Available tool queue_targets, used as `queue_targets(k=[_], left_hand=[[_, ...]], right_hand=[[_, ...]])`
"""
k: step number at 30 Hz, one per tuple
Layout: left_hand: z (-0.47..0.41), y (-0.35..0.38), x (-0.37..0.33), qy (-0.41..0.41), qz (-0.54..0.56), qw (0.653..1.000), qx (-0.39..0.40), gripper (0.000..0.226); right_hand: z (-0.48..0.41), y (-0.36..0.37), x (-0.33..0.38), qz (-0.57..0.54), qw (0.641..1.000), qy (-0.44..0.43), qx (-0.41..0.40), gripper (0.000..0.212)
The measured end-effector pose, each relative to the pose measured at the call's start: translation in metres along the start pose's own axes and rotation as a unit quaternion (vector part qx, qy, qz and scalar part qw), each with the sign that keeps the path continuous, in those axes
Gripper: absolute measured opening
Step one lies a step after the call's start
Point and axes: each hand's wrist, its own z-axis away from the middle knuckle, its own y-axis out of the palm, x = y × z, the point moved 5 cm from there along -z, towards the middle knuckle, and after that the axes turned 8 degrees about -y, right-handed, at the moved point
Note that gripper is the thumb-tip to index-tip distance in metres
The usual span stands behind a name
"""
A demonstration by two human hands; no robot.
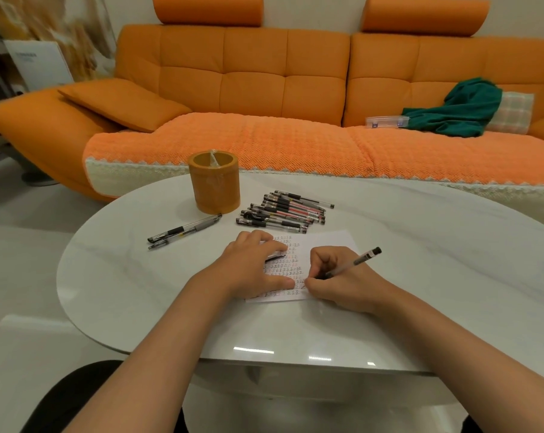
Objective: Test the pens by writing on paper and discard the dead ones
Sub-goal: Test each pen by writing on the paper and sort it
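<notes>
While on paper, pen near edge

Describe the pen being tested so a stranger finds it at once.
On the white table, find the written sheet of paper. The right hand grips one pen there, tip at the paper; the pile of pens behind the sheet lies loose.

Glossy white marble-look oval tabletop; matt white paper sheet; clear plastic pens; knobbly orange cloth sofa cover.
</notes>
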Motion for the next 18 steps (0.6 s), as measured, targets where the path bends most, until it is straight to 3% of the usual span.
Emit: queue_targets(k=[11,18], left_hand=[[0.0021,-0.0027,-0.0019,0.001,0.014,1.000,-0.001,0.082],[0.0027,-0.0027,-0.0023,-0.003,0.018,1.000,0.000,0.082]], right_hand=[[0.0032,0.0054,0.0064,-0.004,1.000,-0.011,0.013,0.026],[0.0035,0.0063,0.0059,0.020,1.000,-0.019,0.009,0.022]])
